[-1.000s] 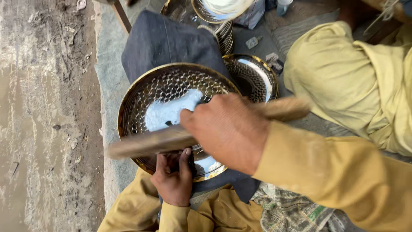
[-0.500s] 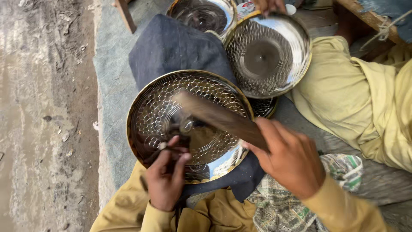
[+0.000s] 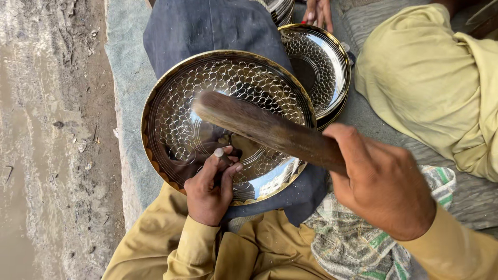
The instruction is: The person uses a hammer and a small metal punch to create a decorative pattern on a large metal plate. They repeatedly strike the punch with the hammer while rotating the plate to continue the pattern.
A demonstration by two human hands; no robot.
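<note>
— So, left hand [image 3: 208, 189]?
— Closed round a small metal punch [image 3: 220, 153], tip set upright on the big round metal plate [image 3: 171, 103].
— And the plate?
— Resting on dark blue cloth [image 3: 207, 26] over the lap, patterned with rows of stamped circles, bare and shiny near the punch.
— Right hand [image 3: 381, 186]?
— Gripping a wooden stick [image 3: 259, 127], held slantwise just above the plate.
— Anything else nearby?
— A second patterned plate [image 3: 324, 67] just beyond, partly under the first; another person's fingers [image 3: 317, 11] at the top edge; a checked cloth [image 3: 358, 238] by the knee.
</note>
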